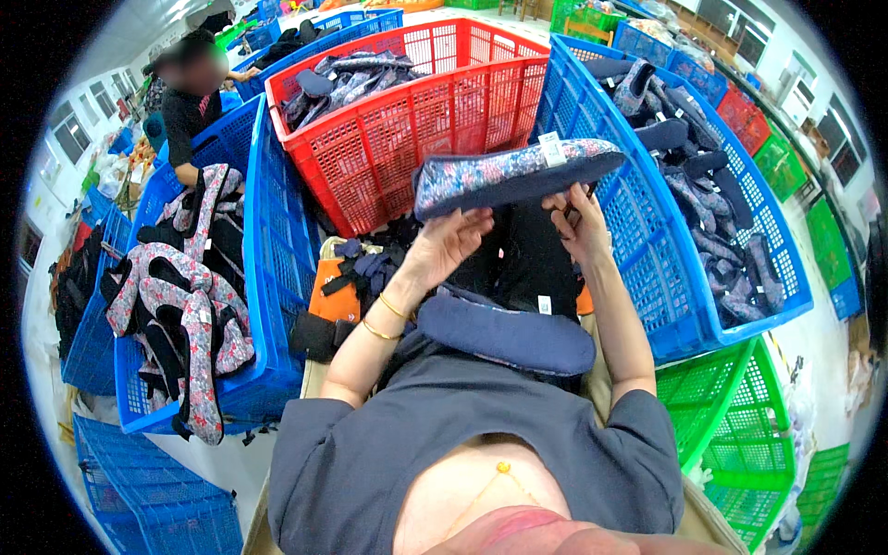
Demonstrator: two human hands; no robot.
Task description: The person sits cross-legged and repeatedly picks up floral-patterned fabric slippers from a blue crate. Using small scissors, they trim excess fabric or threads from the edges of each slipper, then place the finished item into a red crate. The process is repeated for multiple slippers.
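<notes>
A slipper [504,178] with a blue-pink floral upper, dark navy sole and small white tag is held up crosswise in front of me. My left hand [451,242] has its curled fingers against the underside at the slipper's left end. With thumb and fingers, my right hand [583,225] grips the sole's lower edge near the right end. Fingers behind the slipper are hidden. Across my lap rests another slipper [507,335], its navy sole turned up; a white tag [544,304] stands beyond it.
Floral slippers [190,296] overflow a blue crate [265,277] on my left. Ahead, a red crate [416,120] contains more slippers; a blue crate [638,231] at right holds dark ones. A green crate [740,435] stands lower right. Another person [190,102] works at far left.
</notes>
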